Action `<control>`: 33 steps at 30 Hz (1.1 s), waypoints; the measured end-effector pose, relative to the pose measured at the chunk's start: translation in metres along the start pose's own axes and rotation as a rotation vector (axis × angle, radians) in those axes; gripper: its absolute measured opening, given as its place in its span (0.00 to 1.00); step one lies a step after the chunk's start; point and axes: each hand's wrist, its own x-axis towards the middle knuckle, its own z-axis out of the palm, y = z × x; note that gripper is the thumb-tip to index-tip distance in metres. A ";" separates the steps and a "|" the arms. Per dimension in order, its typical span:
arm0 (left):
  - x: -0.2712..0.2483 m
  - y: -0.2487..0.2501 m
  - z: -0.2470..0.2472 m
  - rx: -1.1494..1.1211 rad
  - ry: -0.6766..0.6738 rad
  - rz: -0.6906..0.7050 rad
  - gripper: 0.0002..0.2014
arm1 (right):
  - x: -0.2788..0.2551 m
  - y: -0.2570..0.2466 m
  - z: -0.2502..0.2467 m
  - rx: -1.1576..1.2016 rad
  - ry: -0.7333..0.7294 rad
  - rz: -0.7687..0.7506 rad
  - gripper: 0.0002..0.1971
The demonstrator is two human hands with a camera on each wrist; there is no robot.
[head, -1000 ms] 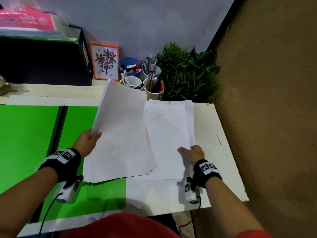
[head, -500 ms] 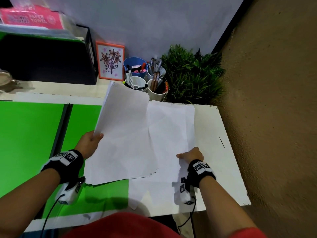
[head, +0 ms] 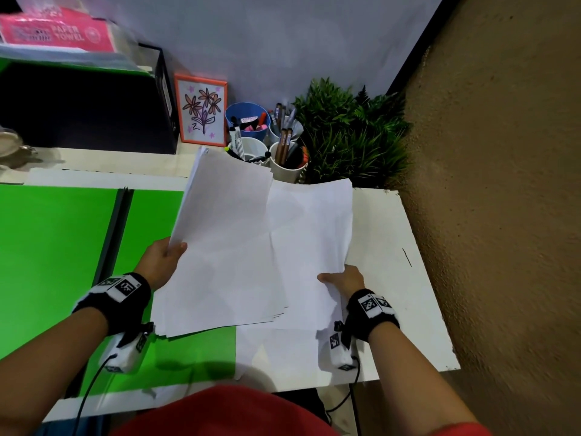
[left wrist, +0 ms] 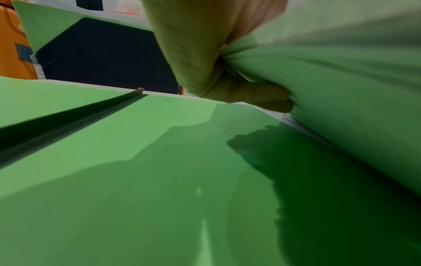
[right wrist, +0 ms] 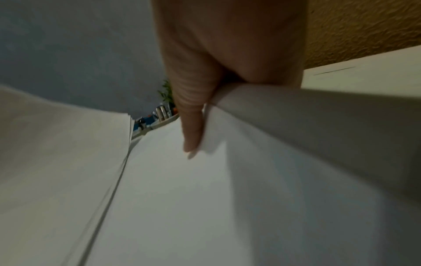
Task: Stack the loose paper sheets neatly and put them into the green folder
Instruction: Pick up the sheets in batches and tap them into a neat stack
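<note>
The green folder (head: 56, 247) lies open and flat on the left of the desk, its dark spine (head: 110, 247) between the two leaves. My left hand (head: 163, 256) grips the left edge of a stack of white sheets (head: 226, 247), lifted and tilted above the folder's right leaf; in the left wrist view the fingers (left wrist: 248, 95) curl under that stack (left wrist: 341, 90). My right hand (head: 342, 280) pinches the right edge of a loose white sheet (head: 311, 231) lying partly under the stack. The right wrist view shows the thumb (right wrist: 191, 126) on top of that sheet (right wrist: 205, 198).
More white paper (head: 276, 350) lies flat on the white desk (head: 408, 294) near its front edge. Behind stand pen cups (head: 286, 158), a blue cup (head: 248, 118), a framed flower drawing (head: 202, 110), a green plant (head: 349, 133) and a black box (head: 85, 105). The desk's right edge borders brown floor.
The right hand has lifted the sheet's right edge slightly and shifted a little left. The left hand keeps the stack raised in about the same place.
</note>
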 end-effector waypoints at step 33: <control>0.004 0.006 -0.017 -0.147 0.149 -0.033 0.16 | 0.002 0.011 -0.155 0.234 0.409 -0.202 0.17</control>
